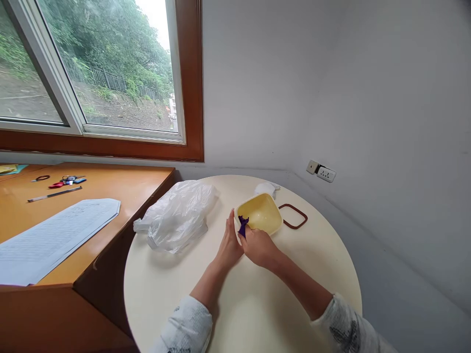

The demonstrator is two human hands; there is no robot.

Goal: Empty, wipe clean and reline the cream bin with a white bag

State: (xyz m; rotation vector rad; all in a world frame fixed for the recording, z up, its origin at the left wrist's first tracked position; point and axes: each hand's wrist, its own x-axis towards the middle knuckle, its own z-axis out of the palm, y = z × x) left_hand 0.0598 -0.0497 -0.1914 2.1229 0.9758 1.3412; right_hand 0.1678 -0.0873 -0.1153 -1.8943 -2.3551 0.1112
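Round surface (257, 304), centre frame: yellow container (263, 215), nothing visible inside.
Right hand (259, 245) grips purple cloth (243, 224) at its rim; left hand (230, 242) flat, open alongside; plastic bag (176, 215) left, brown ring (293, 216) right.

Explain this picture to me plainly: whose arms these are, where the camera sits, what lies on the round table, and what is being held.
No machine here: a person wears the camera on the head, looking down at their own arms. The left hand steadies a pale yellow plastic container on the round cream table. The right hand pinches a small purple cloth against the container's near rim. Nearby lie a crumpled clear plastic bag, a brown rectangular seal ring and a small white object, too unclear to name.
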